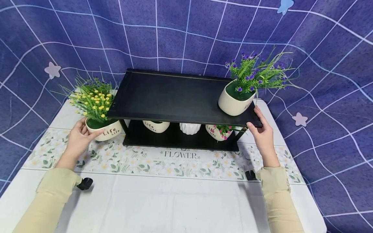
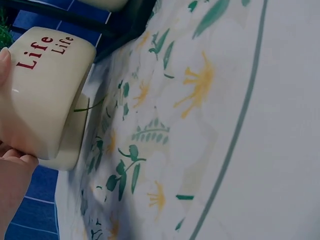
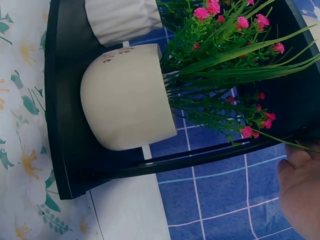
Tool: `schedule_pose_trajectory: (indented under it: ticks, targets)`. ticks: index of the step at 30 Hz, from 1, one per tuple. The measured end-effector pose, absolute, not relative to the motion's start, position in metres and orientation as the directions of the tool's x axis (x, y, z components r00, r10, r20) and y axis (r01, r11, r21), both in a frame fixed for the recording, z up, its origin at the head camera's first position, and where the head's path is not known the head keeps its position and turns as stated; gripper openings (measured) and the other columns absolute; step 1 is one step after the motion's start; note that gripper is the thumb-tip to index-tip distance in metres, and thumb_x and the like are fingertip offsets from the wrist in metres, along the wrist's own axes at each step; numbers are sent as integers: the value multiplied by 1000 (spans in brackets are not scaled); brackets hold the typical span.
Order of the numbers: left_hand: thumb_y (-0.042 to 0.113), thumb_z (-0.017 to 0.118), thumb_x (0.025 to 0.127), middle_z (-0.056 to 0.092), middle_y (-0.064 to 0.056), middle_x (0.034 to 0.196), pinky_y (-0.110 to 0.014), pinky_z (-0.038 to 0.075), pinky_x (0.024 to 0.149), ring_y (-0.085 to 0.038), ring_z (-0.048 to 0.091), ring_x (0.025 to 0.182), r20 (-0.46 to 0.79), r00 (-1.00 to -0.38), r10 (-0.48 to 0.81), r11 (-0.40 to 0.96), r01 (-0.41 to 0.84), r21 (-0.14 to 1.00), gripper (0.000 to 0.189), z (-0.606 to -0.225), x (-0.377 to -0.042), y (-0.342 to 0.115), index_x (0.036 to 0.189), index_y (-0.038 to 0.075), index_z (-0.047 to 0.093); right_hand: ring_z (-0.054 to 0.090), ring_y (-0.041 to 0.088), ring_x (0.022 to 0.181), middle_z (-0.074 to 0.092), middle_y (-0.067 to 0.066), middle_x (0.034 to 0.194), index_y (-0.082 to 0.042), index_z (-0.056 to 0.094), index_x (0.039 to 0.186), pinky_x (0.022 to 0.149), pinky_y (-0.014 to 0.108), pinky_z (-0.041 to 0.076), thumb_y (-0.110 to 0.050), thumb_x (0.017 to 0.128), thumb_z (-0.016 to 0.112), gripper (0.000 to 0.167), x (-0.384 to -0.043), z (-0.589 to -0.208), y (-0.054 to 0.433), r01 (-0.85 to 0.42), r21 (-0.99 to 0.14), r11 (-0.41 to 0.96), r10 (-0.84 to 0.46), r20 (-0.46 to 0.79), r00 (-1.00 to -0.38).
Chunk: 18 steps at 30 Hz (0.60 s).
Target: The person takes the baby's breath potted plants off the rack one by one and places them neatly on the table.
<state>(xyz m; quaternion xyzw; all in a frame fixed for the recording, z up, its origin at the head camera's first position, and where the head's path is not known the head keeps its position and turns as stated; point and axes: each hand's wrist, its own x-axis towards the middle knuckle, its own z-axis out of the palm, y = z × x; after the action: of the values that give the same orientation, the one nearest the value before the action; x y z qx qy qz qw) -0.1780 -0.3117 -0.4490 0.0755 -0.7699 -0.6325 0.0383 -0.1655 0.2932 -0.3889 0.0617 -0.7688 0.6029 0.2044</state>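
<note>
At the left end of the black two-tier shelf (image 1: pixel 169 97), my left hand (image 1: pixel 77 142) grips a cream pot (image 1: pixel 109 132) marked "Life", planted with yellow flowers (image 1: pixel 96 100). The left wrist view shows the thumb on this pot's wall (image 2: pixel 45 95) and fingers curled below, with a second cream pot (image 2: pixel 75 145) partly hidden behind it. My right hand (image 1: pixel 263 137) holds the front right corner of the upper board, thumb at the front edge and fingers along the side. Close to it on the board stands a cream pot (image 1: pixel 233 102) with purple flowers (image 1: pixel 250 76).
The lower tier bears a cream pot (image 1: pixel 156 126), a ribbed white pot (image 1: pixel 190 128) and a pot (image 3: pixel 130 97) with pink flowers (image 3: pixel 242 22). Purple flowers (image 1: pixel 100 83) show behind the yellow ones. A blue gridded cloth (image 1: pixel 175 35) hangs behind the white table (image 1: pixel 163 204).
</note>
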Motion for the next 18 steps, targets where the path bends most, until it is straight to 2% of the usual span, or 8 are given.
schedule_pose_trajectory:
  ticks: [3,8,13,18]
  targets:
    - [16,69,90,12,-16,163,-2,35,100,-15,25,148,-33,-988,-152,268,-74,961,92,-453,-179,-311,156,8,6,32,20,146,36,10,156,-4,44,145,109,10,34,4,93,57,54,-166,-389,293,-340,-901,268,150,388,-909]
    - [16,68,91,13,-18,162,-6,32,106,-15,24,149,-35,-991,-133,298,-73,952,91,-458,-182,-311,156,5,5,33,20,146,35,11,156,-4,44,145,109,11,34,3,93,58,55,-166,-390,294,-340,-904,257,155,386,-909]
    - [16,65,93,9,-17,163,-9,29,110,-16,20,150,-52,-993,-102,301,-81,950,91,-463,-185,-314,156,5,1,33,18,145,35,14,156,-2,43,145,110,11,34,0,93,60,54,-166,-390,293,-348,-903,252,156,393,-906]
    - [18,62,95,3,-16,163,-12,25,114,-18,13,151,-72,-995,-72,256,-88,963,90,-467,-187,-317,156,5,-4,33,17,145,35,15,156,0,43,145,111,12,33,5,92,58,55,-166,-390,292,-371,-898,236,147,411,-900]
